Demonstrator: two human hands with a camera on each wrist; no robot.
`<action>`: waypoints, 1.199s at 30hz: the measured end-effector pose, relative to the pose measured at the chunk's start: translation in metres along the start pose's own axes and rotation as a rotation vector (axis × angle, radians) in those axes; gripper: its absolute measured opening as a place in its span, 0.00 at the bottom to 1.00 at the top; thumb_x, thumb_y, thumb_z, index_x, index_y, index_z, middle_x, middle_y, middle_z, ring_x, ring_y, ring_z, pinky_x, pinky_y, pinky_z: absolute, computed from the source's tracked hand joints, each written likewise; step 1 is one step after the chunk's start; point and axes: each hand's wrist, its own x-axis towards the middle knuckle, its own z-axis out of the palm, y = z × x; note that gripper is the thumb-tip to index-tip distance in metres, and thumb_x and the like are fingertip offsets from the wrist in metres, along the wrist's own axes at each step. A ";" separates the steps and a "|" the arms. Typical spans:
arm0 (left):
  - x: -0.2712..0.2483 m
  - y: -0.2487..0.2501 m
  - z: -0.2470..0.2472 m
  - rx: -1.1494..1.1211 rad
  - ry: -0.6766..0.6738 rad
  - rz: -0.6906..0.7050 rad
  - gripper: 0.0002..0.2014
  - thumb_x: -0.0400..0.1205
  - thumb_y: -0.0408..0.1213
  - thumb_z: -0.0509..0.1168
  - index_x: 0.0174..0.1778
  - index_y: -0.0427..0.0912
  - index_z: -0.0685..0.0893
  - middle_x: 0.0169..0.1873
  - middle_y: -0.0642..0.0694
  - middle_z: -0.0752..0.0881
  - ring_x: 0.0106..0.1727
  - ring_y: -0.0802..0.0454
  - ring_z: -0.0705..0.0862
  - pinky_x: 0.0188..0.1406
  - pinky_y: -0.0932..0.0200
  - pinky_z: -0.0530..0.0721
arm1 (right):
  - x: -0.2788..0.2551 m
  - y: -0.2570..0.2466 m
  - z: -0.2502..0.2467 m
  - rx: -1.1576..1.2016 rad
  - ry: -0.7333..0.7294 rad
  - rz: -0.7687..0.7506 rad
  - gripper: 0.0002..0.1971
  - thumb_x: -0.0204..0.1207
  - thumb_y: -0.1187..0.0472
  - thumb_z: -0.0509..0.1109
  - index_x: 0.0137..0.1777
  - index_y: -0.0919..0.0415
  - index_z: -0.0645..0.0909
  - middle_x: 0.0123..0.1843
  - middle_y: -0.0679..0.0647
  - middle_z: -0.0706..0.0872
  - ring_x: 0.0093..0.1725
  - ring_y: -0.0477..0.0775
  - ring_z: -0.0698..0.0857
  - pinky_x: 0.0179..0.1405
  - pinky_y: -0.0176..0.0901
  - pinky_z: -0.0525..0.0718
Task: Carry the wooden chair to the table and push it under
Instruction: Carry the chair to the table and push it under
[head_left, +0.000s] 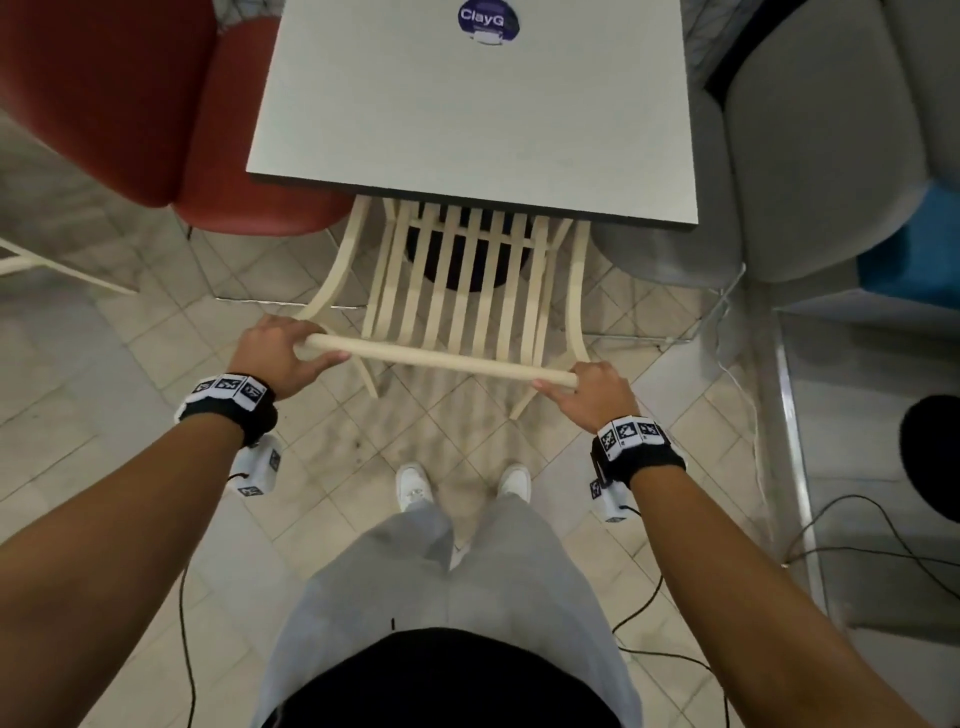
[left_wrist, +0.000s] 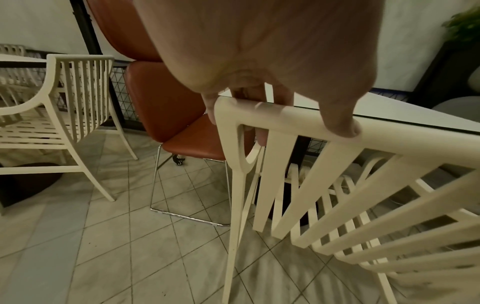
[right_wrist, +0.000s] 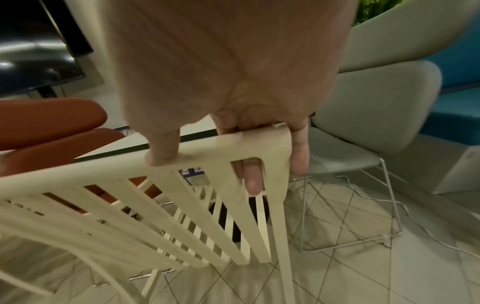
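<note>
1. At far left in the left wrist view, a second cream slatted chair (left_wrist: 64, 115) stands on the tiled floor (head_left: 156, 353), well apart from the table.
2. A red chair (head_left: 156, 104) stands at the table's left side, its seat reaching under the left corner of the top.
3. The left hand (head_left: 283, 353) grips the left end of the chair's top rail. Its fingers curl over the far side and the thumb (left_wrist: 340, 121) lies along the near face of the rail.
4. The chair (head_left: 467, 291), cream with a slatted back, sits in the middle, facing the table. Its seat and the front of its arms are under the near edge of the top; the back and rear legs stand clear on the person's side.
5. The table (head_left: 467, 114) has a pale square top with a round purple sticker (head_left: 488, 21) near its far edge. A dark round base shows on the floor under it, behind the slats.
6. The person's white shoes (head_left: 413, 483) stand just behind the chair's rear legs.
7. The right hand (head_left: 597, 389) grips the right end of the top rail. Its fingers (right_wrist: 253, 179) wrap down behind the rail, with the thumb pressed on the near face.
8. A grey chair (head_left: 805, 156) stands at the table's right side, with a blue seat (head_left: 914, 244) beyond it at the far right.
</note>
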 end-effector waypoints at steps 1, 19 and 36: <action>-0.003 -0.001 0.000 -0.003 0.000 0.007 0.33 0.73 0.74 0.71 0.58 0.48 0.94 0.53 0.37 0.94 0.63 0.33 0.84 0.63 0.36 0.85 | -0.004 0.000 0.004 0.005 0.007 0.003 0.43 0.62 0.16 0.54 0.46 0.58 0.84 0.50 0.59 0.85 0.47 0.61 0.84 0.53 0.57 0.84; -0.053 0.033 0.047 0.091 -0.021 0.057 0.39 0.68 0.84 0.57 0.43 0.51 0.93 0.35 0.51 0.89 0.48 0.43 0.82 0.50 0.44 0.74 | -0.020 0.074 -0.005 0.061 -0.045 0.004 0.41 0.59 0.17 0.61 0.54 0.51 0.86 0.53 0.54 0.86 0.54 0.58 0.83 0.57 0.59 0.84; -0.051 0.134 0.099 0.148 -0.077 0.173 0.32 0.80 0.75 0.60 0.55 0.49 0.92 0.46 0.49 0.94 0.49 0.44 0.89 0.60 0.42 0.79 | -0.025 0.029 0.029 -0.066 0.130 -0.190 0.37 0.67 0.21 0.56 0.57 0.49 0.84 0.53 0.49 0.85 0.57 0.57 0.77 0.67 0.61 0.68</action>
